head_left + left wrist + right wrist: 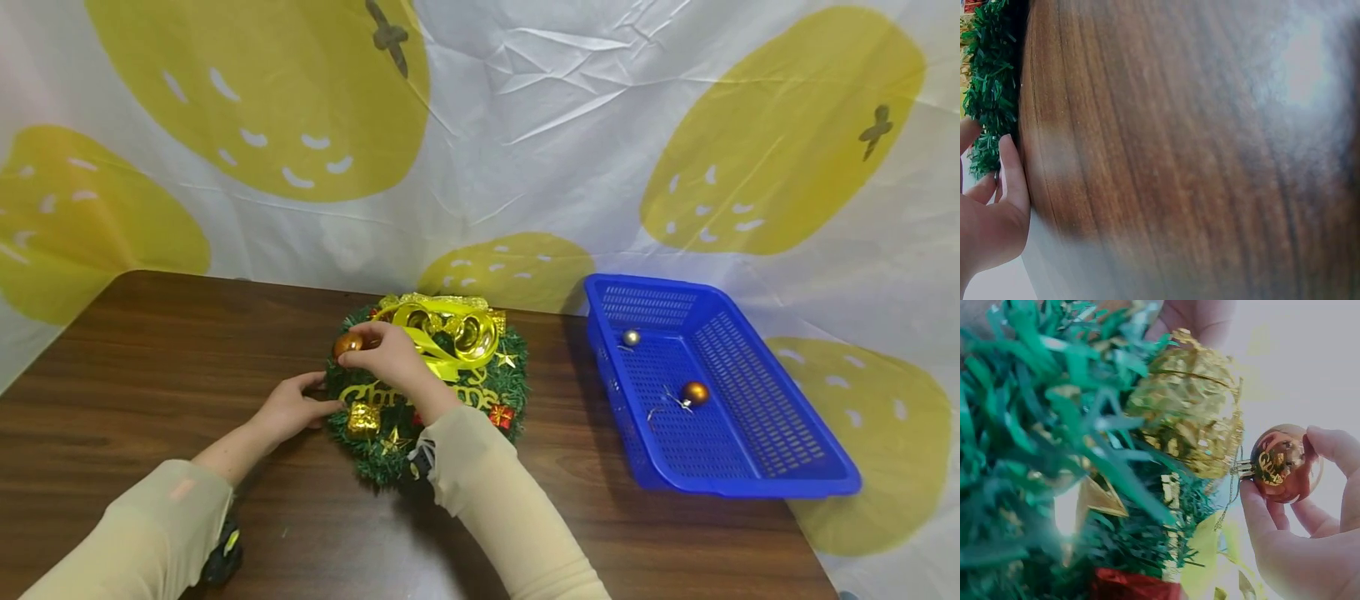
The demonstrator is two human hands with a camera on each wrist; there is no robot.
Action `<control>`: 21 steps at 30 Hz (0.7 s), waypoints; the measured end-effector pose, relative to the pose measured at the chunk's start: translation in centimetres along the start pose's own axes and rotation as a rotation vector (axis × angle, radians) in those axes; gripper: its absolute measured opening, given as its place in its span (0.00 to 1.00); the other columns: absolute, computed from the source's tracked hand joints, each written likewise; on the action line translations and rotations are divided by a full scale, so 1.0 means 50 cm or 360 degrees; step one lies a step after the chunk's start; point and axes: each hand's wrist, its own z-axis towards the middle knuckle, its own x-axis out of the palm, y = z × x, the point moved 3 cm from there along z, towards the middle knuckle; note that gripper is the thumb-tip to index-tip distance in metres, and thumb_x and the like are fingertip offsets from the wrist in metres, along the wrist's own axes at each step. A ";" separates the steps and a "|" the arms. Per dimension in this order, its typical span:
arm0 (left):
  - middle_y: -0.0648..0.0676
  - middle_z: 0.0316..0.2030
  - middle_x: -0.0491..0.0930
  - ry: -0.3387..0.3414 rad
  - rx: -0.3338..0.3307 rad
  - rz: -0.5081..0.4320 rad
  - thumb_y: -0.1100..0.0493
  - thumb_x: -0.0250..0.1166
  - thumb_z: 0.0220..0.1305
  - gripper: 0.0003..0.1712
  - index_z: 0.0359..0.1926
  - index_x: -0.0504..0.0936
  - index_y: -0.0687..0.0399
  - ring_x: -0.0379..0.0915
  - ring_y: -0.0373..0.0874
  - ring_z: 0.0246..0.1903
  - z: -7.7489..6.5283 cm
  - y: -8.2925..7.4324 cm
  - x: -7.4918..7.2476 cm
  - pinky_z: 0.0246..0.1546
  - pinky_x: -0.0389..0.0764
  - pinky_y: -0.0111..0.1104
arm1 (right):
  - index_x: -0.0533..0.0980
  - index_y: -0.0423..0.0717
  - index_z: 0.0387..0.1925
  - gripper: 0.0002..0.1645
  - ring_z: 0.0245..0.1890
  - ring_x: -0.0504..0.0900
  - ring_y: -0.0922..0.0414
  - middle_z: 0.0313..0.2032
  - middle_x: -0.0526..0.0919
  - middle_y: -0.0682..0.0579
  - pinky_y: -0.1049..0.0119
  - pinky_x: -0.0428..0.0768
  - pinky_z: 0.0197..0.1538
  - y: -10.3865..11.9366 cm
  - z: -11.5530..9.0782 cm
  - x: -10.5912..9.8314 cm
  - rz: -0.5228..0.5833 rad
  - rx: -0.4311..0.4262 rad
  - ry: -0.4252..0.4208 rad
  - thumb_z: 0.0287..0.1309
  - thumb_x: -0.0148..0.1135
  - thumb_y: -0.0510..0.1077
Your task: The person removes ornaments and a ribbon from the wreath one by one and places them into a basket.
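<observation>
Between thumb and fingers, my right hand pinches a shiny copper Christmas ball over the left edge of a green wreath. The ball's metal cap and thin string show in the right wrist view, beside a gold gift-box ornament. My left hand is at the wreath's left side, thumb and fingers spread with fingertips at the greenery. A yellow-gold ribbon with bells, gold lettering, gold stars and a red gift box decorate the wreath.
Right of the wreath, a blue plastic basket stands on the brown wooden table. Inside it lie another copper ball and a small pale gold ball. A white curtain with yellow fruit shapes hangs behind.
</observation>
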 end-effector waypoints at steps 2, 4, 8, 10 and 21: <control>0.77 0.63 0.56 0.0007 -0.0001 -0.0002 0.57 0.62 0.62 0.45 0.68 0.48 0.78 0.77 0.57 0.45 0.000 0.000 0.000 0.40 0.84 0.38 | 0.75 0.45 0.55 0.27 0.41 0.78 0.57 0.46 0.80 0.47 0.69 0.80 0.39 0.005 -0.003 -0.006 -0.0005 -0.0005 0.0001 0.52 0.68 0.43; 0.78 0.63 0.56 0.0016 0.0000 -0.0003 0.57 0.62 0.62 0.45 0.68 0.48 0.78 0.76 0.59 0.47 0.000 0.000 0.000 0.40 0.84 0.38 | 0.74 0.44 0.56 0.27 0.41 0.78 0.57 0.46 0.81 0.47 0.69 0.80 0.38 0.011 -0.006 -0.012 -0.0004 -0.0013 0.0006 0.52 0.67 0.43; 0.78 0.63 0.56 0.0019 0.0003 0.0003 0.56 0.61 0.63 0.45 0.68 0.48 0.77 0.74 0.60 0.48 -0.001 0.001 -0.001 0.41 0.84 0.39 | 0.75 0.45 0.56 0.27 0.41 0.78 0.59 0.46 0.81 0.48 0.69 0.79 0.40 0.021 -0.011 -0.022 0.0006 -0.0031 0.0006 0.53 0.66 0.44; 0.77 0.63 0.57 0.0022 -0.0001 0.0004 0.56 0.61 0.63 0.45 0.68 0.48 0.76 0.74 0.60 0.49 -0.002 0.003 0.000 0.41 0.84 0.38 | 0.75 0.46 0.56 0.26 0.42 0.78 0.59 0.46 0.81 0.48 0.68 0.80 0.41 0.025 -0.012 -0.026 0.0008 -0.0028 -0.0014 0.54 0.67 0.45; 0.77 0.63 0.56 0.0033 0.0002 0.0009 0.56 0.61 0.64 0.45 0.69 0.47 0.76 0.70 0.64 0.53 0.003 0.006 0.002 0.42 0.84 0.39 | 0.76 0.48 0.53 0.22 0.44 0.79 0.58 0.46 0.82 0.49 0.63 0.80 0.48 0.054 -0.026 -0.061 0.0065 -0.0045 -0.0033 0.56 0.65 0.45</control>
